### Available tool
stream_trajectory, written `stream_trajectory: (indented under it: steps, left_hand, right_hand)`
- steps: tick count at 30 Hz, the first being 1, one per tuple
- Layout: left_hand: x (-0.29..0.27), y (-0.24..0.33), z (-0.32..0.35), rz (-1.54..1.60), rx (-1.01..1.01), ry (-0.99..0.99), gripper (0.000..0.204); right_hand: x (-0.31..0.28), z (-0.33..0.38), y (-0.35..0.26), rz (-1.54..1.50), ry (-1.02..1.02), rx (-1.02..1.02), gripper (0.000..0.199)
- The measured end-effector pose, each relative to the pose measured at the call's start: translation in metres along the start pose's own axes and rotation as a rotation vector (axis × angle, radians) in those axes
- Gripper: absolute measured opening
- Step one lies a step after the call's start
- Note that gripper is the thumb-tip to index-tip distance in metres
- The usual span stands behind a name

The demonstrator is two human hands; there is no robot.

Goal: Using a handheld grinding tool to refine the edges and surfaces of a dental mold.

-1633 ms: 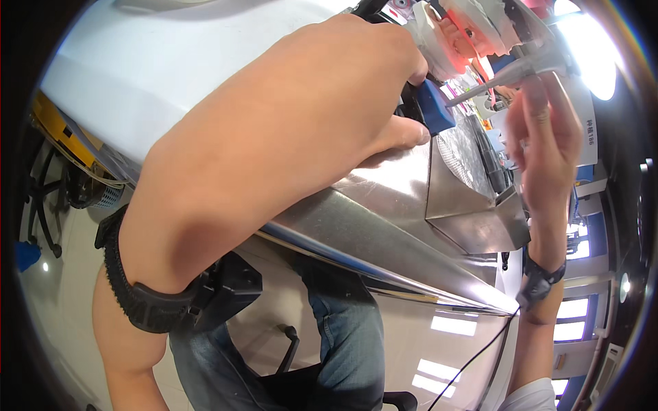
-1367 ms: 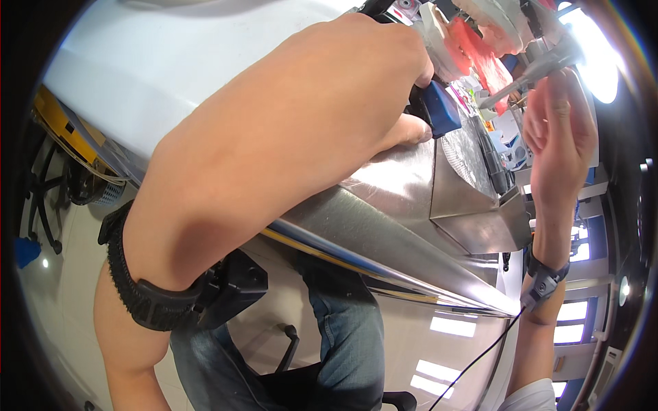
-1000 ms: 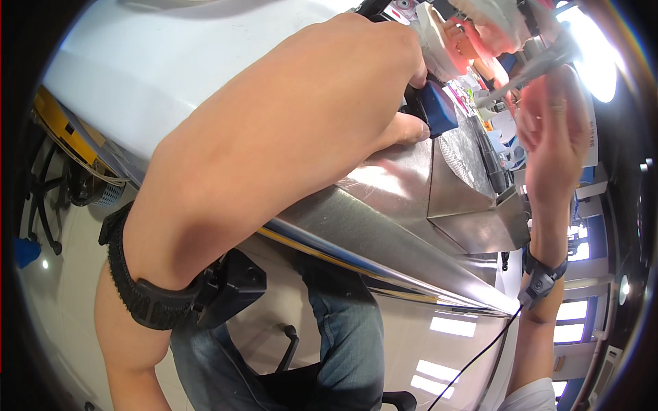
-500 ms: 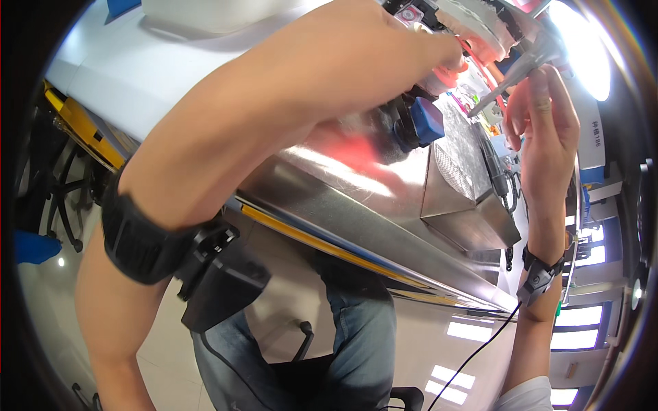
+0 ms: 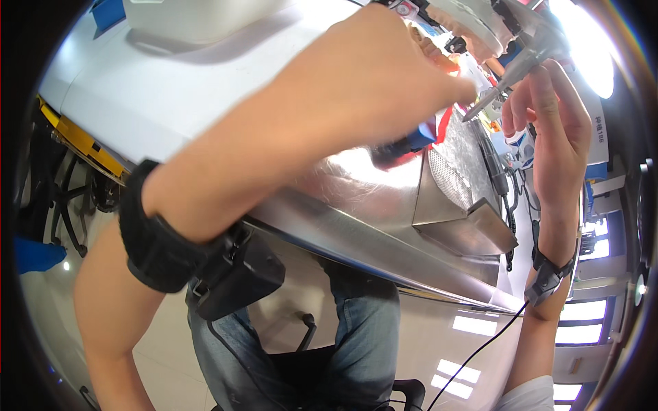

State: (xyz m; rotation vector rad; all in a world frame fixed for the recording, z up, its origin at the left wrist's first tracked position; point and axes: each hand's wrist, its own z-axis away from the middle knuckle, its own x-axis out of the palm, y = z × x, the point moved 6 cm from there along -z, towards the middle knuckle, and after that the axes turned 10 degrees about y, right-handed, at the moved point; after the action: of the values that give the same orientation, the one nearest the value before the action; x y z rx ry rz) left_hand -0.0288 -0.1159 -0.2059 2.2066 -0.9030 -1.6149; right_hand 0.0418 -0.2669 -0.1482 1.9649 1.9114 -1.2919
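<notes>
My left hand reaches over the bench with its fingers curled. A reddish-orange glow shows at the fingertips, and what they hold is mostly hidden by the hand. At the upper right my right hand pinches a slim grey tool with a pointed tip, slanting down toward my left thumb. A pale plaster-like model stands just beyond both hands. Below my left hand lie a red strip and a dark blue object, partly covered by the wrist.
A metal bench top with a raised perforated metal box lies in front of me. A black handpiece with a cord rests by the box. A white container stands at the far left. A bright lamp shines at upper right.
My left hand and forearm have moved slightly right and down, now covering more of the dark blue object. The tool's tip has shifted slightly left, and the right hand has moved a little right.
</notes>
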Motion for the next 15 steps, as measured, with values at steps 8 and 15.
stream_trajectory:
  steps: [8,15]
  left_hand:
    - [0.036,-0.02,-0.01,0.159,-0.216,0.566,0.027]
    - [0.032,-0.028,0.001,0.766,-0.33,0.307,0.026]
  right_hand:
    - [-0.014,-0.021,-0.004,0.039,0.003,-0.045,0.033]
    - [-0.017,-0.028,0.005,0.022,-0.047,0.027,0.033]
